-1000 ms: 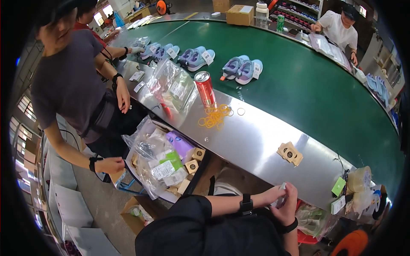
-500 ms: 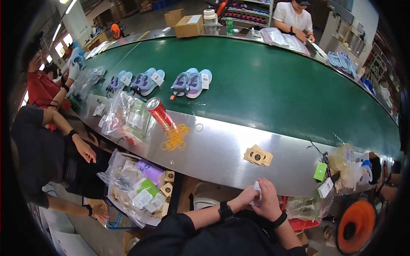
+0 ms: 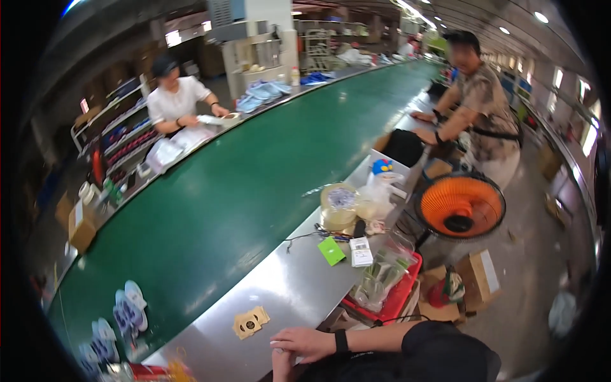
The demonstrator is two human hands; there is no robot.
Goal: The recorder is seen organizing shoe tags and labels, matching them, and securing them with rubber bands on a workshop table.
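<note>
Close to the metal edge of the work surface, my right hand [image 3: 305,342] lies across my left hand [image 3: 282,364], its fingers pressed together. A small white bit shows at the fingers; what they hold, if anything, I cannot make out. Most of my left hand is hidden beneath the right one and cut by the lower edge. Just beyond them a small fanned pile of tan cards [image 3: 250,322] with dark round prints lies on the metal strip [image 3: 280,283]. Farther right on it are a green card [image 3: 331,251] and a stack of white labels [image 3: 361,253].
A green conveyor belt [image 3: 210,223] runs beyond the strip, carrying light-blue shoes [image 3: 130,309] at left. Tape rolls [image 3: 338,207] stand near a red tray [image 3: 394,293] of plastic bags. An orange fan heater [image 3: 459,205] stands right. One person works across the belt, another at far right.
The view has swung to the right, bringing the fan and the person beyond it into fuller sight. My right hand now covers my left; the white label seen between them earlier is mostly hidden.
</note>
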